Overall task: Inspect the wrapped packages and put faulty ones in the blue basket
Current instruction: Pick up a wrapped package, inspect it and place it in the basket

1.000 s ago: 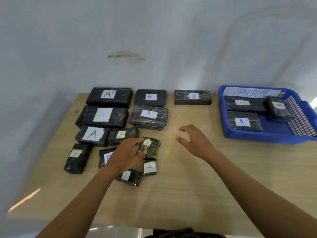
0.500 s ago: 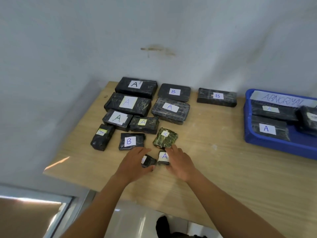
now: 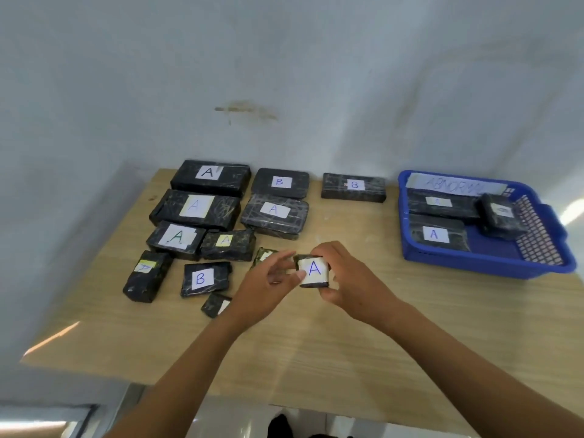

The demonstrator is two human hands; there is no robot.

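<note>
A small black-wrapped package (image 3: 313, 270) with a white label marked A is lifted above the wooden table (image 3: 316, 349). My right hand (image 3: 350, 276) grips it from the right side and below. My left hand (image 3: 268, 286) pinches its left edge with thumb and fingers. The blue basket (image 3: 486, 263), labelled ABNORMAL, stands at the far right and holds three black packages. Several other black packages marked A or B lie in rows on the left half of the table, such as the B package (image 3: 205, 278).
A small package (image 3: 216, 305) lies just left of my left wrist, and a greenish one (image 3: 264, 255) is partly hidden behind my left fingers. A long B package (image 3: 354, 187) lies alone at the back. The wall runs behind the table; its left edge drops off.
The small A package has been picked up off the table and now sits between both hands. My left hand has left the other small package on the table.
</note>
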